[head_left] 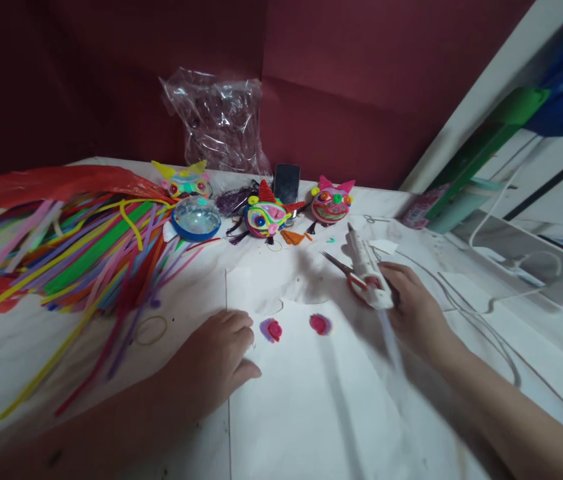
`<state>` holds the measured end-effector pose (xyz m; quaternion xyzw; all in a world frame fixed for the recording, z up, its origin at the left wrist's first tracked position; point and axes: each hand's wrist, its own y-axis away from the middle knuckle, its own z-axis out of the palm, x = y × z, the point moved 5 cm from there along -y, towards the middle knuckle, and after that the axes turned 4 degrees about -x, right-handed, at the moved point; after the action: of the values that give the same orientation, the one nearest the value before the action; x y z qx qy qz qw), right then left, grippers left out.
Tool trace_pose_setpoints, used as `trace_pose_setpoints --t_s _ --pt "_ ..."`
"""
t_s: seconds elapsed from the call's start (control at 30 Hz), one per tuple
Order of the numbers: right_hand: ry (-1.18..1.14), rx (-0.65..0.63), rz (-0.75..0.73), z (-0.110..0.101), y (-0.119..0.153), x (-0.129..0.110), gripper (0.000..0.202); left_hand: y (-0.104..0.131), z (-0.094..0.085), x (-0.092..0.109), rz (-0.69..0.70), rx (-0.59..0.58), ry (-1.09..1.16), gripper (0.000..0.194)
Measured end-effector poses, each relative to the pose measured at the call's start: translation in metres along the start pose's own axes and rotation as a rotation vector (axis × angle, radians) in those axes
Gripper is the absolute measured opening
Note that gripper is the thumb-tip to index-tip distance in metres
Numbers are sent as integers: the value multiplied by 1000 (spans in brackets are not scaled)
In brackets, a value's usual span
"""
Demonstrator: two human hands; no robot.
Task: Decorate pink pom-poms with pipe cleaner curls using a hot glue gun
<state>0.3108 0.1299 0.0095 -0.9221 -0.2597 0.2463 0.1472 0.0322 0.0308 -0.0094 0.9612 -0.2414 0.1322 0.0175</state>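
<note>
My right hand (414, 310) is wrapped around the handle of a white hot glue gun (361, 257), its nozzle pointing away from me. A clear glue stick (391, 343) trails from the back of the gun. Scissors with red handles (356, 283) lie beside it, partly hidden. My left hand (224, 357) rests at the left edge of a white paper sheet (301, 413), thumb apart from the bent fingers and nothing visible between them. Close to its fingertips is a pink-and-purple fuzzy spiral piece (271, 329). A matching spiral piece (320, 325) lies to the right.
Colourful pipe cleaners (96, 253) spread across the left. Behind stand decorated animal heads, one multicoloured (266, 219) and one pink (331, 200), with a phone (286, 180). A clear half-sphere (196, 217) and plastic bag (224, 120) are also there. Cables (481, 307) run along the right.
</note>
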Motion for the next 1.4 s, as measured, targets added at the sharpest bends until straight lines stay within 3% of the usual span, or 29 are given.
trace_pose_setpoints --t_s 0.07,0.2,0.47,0.63,0.73,0.83,0.93,0.97,1.03,1.17,1.4 --pt "188 34 13 -1 -8 18 33 0 1 -1 6 11 -7 15" --pt "348 -117 49 8 -13 42 27 0 1 -3 5 0 -17 14" --pt "457 -238 47 18 -13 47 33 -1 -5 1 -1 1 -16 13" --pt "497 -291 82 9 -14 52 42 -2 -5 -5 -30 20 49 20" --pt "496 -161 81 -10 -13 30 34 -3 -10 -12 -63 57 63 24" --pt "245 4 -52 -16 -6 -23 23 -5 -17 -18 -123 57 8 14" --pt "-92 -161 -335 13 13 -88 21 -6 -20 -20 -147 6 -22 3" --pt "-115 -230 -445 26 22 -106 20 -6 -19 -20 -141 -9 -19 3" --pt "-47 -282 -521 48 37 -126 20 -7 -17 -19 -117 -23 -6 5" --pt "38 -245 -552 67 50 -129 23 -10 -11 -19 -79 22 16 6" --pt "3 -233 -552 62 46 -126 24 -17 -9 -18 -62 84 53 9"
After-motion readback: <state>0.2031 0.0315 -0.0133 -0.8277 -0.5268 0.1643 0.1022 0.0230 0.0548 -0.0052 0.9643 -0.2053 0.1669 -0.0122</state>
